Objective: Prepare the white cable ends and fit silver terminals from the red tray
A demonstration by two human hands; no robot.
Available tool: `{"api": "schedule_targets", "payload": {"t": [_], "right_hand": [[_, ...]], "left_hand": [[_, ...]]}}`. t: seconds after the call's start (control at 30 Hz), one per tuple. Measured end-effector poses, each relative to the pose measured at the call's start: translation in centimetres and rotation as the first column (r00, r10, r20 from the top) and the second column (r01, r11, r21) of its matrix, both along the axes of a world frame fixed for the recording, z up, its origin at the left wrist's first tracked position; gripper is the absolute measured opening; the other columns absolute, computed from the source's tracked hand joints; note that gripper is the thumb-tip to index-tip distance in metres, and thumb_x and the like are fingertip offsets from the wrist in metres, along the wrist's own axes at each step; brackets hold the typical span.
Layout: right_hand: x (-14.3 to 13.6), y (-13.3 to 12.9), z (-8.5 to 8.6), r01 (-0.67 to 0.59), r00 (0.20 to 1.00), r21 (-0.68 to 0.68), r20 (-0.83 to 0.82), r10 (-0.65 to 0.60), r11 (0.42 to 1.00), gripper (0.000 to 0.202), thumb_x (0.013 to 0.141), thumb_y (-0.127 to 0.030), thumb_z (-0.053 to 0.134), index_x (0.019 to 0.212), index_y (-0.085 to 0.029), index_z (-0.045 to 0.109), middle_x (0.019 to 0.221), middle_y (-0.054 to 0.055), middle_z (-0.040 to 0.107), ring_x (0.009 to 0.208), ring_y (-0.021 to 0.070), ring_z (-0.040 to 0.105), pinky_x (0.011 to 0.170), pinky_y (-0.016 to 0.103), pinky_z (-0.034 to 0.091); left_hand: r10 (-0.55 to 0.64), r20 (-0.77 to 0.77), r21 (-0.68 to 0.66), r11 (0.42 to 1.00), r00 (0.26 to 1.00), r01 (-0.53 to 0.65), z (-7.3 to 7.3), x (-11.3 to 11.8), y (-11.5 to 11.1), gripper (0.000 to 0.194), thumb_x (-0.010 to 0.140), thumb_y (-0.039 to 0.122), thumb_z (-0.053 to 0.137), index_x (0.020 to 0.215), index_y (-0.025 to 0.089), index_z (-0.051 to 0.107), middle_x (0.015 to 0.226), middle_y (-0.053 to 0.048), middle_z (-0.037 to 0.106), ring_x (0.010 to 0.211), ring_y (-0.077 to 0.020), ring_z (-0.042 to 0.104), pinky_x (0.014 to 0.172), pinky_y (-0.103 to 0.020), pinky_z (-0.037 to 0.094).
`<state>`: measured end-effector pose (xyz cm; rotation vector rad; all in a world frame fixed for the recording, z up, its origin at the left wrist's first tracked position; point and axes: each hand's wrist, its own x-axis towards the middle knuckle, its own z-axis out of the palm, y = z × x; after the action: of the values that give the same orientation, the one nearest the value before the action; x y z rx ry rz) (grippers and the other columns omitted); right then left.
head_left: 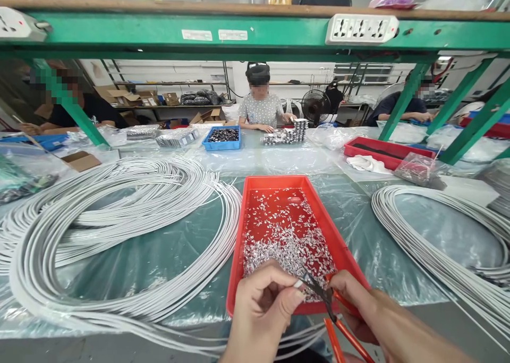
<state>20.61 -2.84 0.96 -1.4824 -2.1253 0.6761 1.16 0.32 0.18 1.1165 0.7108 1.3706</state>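
Note:
My left hand (266, 304) pinches the end of a white cable (298, 284) over the near end of a red tray (346, 246). In my right hand (362, 304) are scissors (327, 298) with orange-red handles, their dark blades at the cable's tip. Many small silvery-white scraps (279, 246) lie in the tray. Left of the tray rests a large coil of white cable (119, 304), and some strands run below my left hand. Another coil (392, 225) lies on the right.
A green frame (279, 33) with power sockets (362, 29) spans the bench above. Across the table (334, 166) sits a person (261, 105) near a blue tray (222, 145). Two more people sit left and right. A red bin (350, 149) stands at the back right.

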Motion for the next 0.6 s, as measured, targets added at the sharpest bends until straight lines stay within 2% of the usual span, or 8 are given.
{"api": "schedule_targets", "payload": {"t": [0.07, 0.13, 0.2, 0.27, 0.37, 0.43, 0.5, 0.6], "right_hand": [[-0.4, 0.8, -0.1, 0.073, 0.994, -0.043, -0.081, -0.076, 0.996, 0.037, 0.078, -0.031, 0.053, 0.113, -0.02, 0.05, 0.077, 0.008, 0.065, 0.065, 0.0234, 0.062, 0.06, 0.035, 0.051], [-1.1, 1.8, -0.6, 0.149, 0.937, -0.107, -0.302, -0.175, 0.983, 0.027, 0.081, -0.03, 0.052, 0.106, -0.02, 0.049, 0.074, 0.005, 0.063, 0.063, 0.0192, 0.058, 0.06, 0.031, 0.049], [-2.4, 2.5, -1.2, 0.169, 0.769, -0.16, -0.596, -0.231, 0.973, 0.025, 0.077, -0.036, 0.062, 0.093, -0.019, 0.053, 0.07, 0.002, 0.059, 0.062, 0.0152, 0.054, 0.06, 0.026, 0.045], [-4.1, 2.8, -1.7, 0.069, 0.573, -0.207, -0.792, -0.208, 0.976, 0.031, 0.067, -0.04, 0.073, 0.084, -0.018, 0.061, 0.055, -0.004, 0.048, 0.049, 0.0089, 0.044, 0.049, 0.021, 0.037], [-6.6, 2.9, -2.0, -0.198, 0.281, -0.272, -0.936, -0.212, 0.942, 0.037, 0.059, -0.04, 0.081, 0.083, -0.018, 0.066, 0.046, -0.009, 0.038, 0.034, -0.0006, 0.022, 0.035, 0.015, 0.014], [-7.7, 3.0, -1.9, -0.277, 0.148, -0.28, -0.958, -0.247, 0.919, 0.036, 0.055, -0.04, 0.083, 0.077, -0.017, 0.064, 0.047, -0.009, 0.042, 0.031, -0.0028, 0.024, 0.034, 0.014, 0.01], [-8.2, 3.2, -1.9, -0.295, 0.11, -0.268, -0.963, -0.246, 0.917, 0.038, 0.053, -0.041, 0.084, 0.068, -0.016, 0.06, 0.043, -0.009, 0.04, 0.031, -0.0031, 0.024, 0.035, 0.013, 0.009], [-8.1, 3.4, -2.1, -0.295, 0.116, -0.285, -0.958, -0.262, 0.912, 0.04, 0.056, -0.042, 0.082, 0.062, -0.015, 0.053, 0.039, -0.01, 0.038, 0.03, -0.003, 0.02, 0.033, 0.013, 0.008]], "left_hand": [[-0.027, 0.11, -0.027, 0.999, 0.994, 0.03, 0.1, -0.3, -0.1, 0.016, 0.073, 0.032, 0.07, 0.067, 0.018, 0.066, 0.06, 0.004, 0.047, 0.038, -0.0002, 0.035, 0.037, -0.014, 0.024], [-0.028, 0.106, -0.003, 1.0, 0.994, 0.029, 0.4, -0.4, 0.0, 0.015, 0.073, 0.033, 0.07, 0.068, 0.019, 0.068, 0.061, 0.002, 0.051, 0.044, -0.0035, 0.042, 0.043, -0.016, 0.031], [0.008, -0.003, 0.071, 0.997, 1.0, -0.007, 0.6, -0.4, 0.1, 0.013, 0.074, 0.032, 0.07, 0.067, 0.02, 0.07, 0.063, 0.0, 0.052, 0.057, -0.0091, 0.048, 0.056, -0.021, 0.038], [0.073, -0.112, 0.156, 0.986, 0.991, -0.055, 0.6, -0.2, 0.3, 0.01, 0.074, 0.031, 0.07, 0.068, 0.022, 0.073, 0.069, -0.002, 0.049, 0.07, -0.0139, 0.048, 0.067, -0.026, 0.038], [0.159, -0.218, 0.25, 0.963, 0.963, -0.102, 0.5, -0.1, 0.6, 0.008, 0.074, 0.034, 0.069, 0.073, 0.028, 0.075, 0.074, -0.002, 0.04, 0.076, -0.0168, 0.043, 0.071, -0.029, 0.035], [0.163, -0.247, 0.265, 0.96, 0.955, -0.096, 0.5, -0.2, 0.8, 0.009, 0.074, 0.038, 0.069, 0.075, 0.031, 0.076, 0.074, -0.002, 0.039, 0.077, -0.0177, 0.041, 0.071, -0.031, 0.035], [0.119, -0.228, 0.232, 0.971, 0.966, -0.065, 0.6, -0.4, 0.9, 0.007, 0.073, 0.037, 0.07, 0.076, 0.034, 0.075, 0.075, -0.002, 0.042, 0.079, -0.0178, 0.041, 0.073, -0.032, 0.035], [-0.006, -0.134, 0.132, 0.991, 0.991, 0.024, 0.8, -0.5, 0.7, 0.007, 0.071, 0.03, 0.072, 0.078, 0.031, 0.075, 0.077, -0.002, 0.045, 0.078, -0.0151, 0.047, 0.072, -0.03, 0.041]]}}
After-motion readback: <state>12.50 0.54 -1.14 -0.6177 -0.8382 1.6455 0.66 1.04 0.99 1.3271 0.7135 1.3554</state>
